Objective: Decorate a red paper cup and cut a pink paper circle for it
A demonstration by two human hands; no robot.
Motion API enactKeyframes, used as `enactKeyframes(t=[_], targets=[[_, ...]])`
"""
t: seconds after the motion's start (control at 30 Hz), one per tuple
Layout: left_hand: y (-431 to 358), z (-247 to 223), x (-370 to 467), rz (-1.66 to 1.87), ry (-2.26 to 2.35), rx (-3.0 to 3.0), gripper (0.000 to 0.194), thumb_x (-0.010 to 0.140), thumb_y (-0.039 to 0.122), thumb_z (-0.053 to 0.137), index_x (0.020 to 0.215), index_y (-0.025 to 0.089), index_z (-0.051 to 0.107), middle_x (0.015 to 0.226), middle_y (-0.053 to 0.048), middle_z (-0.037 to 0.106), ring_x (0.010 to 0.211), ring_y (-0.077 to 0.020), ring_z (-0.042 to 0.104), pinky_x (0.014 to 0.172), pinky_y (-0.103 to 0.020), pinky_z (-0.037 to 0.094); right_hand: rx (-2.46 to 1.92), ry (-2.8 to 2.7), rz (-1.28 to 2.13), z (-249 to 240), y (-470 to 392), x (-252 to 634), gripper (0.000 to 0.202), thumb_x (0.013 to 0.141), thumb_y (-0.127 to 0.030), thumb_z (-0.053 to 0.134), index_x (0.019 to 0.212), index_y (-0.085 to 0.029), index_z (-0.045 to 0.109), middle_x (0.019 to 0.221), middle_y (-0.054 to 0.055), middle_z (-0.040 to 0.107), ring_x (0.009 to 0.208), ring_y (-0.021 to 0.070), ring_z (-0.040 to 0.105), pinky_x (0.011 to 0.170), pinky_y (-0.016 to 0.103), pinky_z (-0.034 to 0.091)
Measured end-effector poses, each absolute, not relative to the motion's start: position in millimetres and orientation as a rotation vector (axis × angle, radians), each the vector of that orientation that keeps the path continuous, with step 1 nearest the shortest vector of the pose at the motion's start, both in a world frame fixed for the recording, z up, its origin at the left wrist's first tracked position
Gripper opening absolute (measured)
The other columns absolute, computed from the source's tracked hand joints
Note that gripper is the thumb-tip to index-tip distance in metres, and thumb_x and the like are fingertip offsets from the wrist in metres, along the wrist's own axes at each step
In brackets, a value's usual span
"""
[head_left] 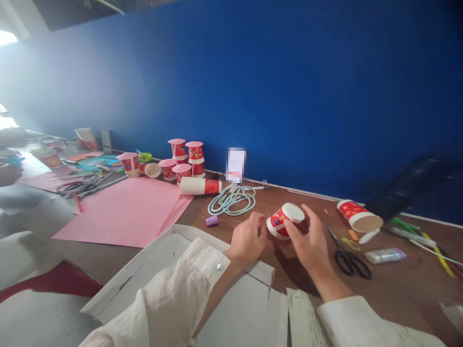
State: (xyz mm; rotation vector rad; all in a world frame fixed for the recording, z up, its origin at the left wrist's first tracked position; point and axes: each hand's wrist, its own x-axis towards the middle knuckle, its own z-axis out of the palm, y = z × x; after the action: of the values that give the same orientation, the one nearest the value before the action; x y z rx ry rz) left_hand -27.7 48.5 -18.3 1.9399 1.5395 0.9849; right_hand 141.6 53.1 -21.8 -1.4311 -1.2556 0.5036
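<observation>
— Right hand (313, 243): what's it doing?
— Thumb on the near face of a red paper cup (278, 222), fingers round its right side. Cup pinched between them.
— And the left hand (249, 239)?
— Fingers curled, tips right at the cup's left edge. Can't tell if they touch it.
— Cup orientation?
— Tilted, white round end up and to the right, wider rim down and left. It's at the brown table (226, 231), between the two hands.
— What's left of it?
— Pale blue cord (233, 202), loosely coiled, with a purple cap (212, 220) just beside it. Behind those, a nested cup stack (195, 186) lying on its side. Pink-topped cups (196, 153) farther back near the blue partition (289, 96), some stacked two high. Pink paper (123, 212) flat, left of the cord.
— Right side?
— Black scissors (352, 264) just past the right hand, handles toward the wearer. Glue stick (385, 256) lying next to the handles. Another red cup (354, 215) on its side behind the scissors, mouth facing this way.
— Under the arms?
— White board (235, 308) below the left forearm, dark marks along its edges. Printed sheet (306, 315) beside it, partly under the right sleeve (356, 320).
</observation>
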Motion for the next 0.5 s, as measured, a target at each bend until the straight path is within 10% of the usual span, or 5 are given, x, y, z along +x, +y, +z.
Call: enactKeyframes(t=[0.3, 0.5], targets=[[49, -18, -29, 0.985, 1.523, 1.945, 0.029, 0.087, 0.019, 0.046, 0.113, 0.024, 0.057, 0.066, 0.004, 0.060, 0.068, -0.0168, 0.060, 0.065, -0.027, 0.039, -1.292, -1.082, 0.815, -27, 54, 155, 0.064, 0.080, -0.054, 0.064, 0.133, -0.019, 0.055, 0.111, 0.012, 0.071, 0.082, 0.0263, 0.070, 0.058, 0.034, 0.056], [48, -18, -29, 0.989, 1.515, 1.950, 0.026, 0.089, 0.024, 0.045, 0.112, 0.023, 0.057, 0.072, 0.002, 0.064, 0.071, -0.0185, 0.061, 0.067, -0.030, 0.040, -1.347, -1.287, 0.515, -18, 45, 142, 0.065, 0.077, -0.047, 0.070, 0.134, -0.019, 0.053, 0.133, 0.015, 0.060, 0.116, 0.0288, 0.062, 0.097, 0.043, 0.053]])
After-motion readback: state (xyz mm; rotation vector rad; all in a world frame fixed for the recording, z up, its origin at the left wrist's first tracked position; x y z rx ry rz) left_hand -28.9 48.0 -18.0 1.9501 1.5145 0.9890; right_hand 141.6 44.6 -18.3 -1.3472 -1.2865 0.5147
